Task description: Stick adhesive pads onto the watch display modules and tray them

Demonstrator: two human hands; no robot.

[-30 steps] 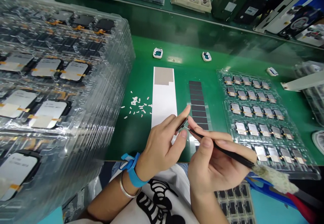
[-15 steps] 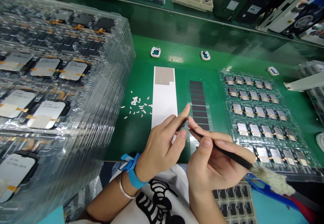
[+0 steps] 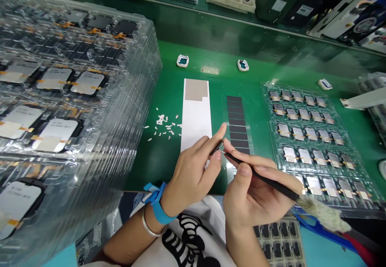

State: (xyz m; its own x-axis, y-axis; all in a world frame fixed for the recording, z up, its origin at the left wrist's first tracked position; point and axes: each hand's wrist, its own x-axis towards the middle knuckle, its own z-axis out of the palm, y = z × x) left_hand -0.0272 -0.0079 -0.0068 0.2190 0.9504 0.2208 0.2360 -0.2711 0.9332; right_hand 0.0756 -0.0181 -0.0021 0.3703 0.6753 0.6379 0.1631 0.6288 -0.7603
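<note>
My left hand [image 3: 193,169] is closed, pinching a small dark flat display part [image 3: 216,148] edge-on between thumb and fingers. In my right hand [image 3: 253,198] are slim black tweezers [image 3: 276,183], gripped like a pen. Their fine metal tip touches or nearly touches the edge of the part; I cannot tell which. A whitish fuzzy wrap [image 3: 324,214] covers the rear end of the tweezers. Below the hands lie a white sheet with a beige adhesive patch [image 3: 196,114] and a clear strip of dark rectangles [image 3: 237,122].
Tall stacked clear trays [image 3: 120,110] with display modules stand at left. Tiny white scraps [image 3: 164,124] lie beside the sheet. A clear tray of small modules [image 3: 269,138] sits at right. Small white-framed pieces [image 3: 182,61] lie at the back, below a shelf edge [image 3: 181,5].
The hands keep nearly the same pose, with the tweezers still at the part. The right hand has shifted very slightly; the view has moved a touch.
</note>
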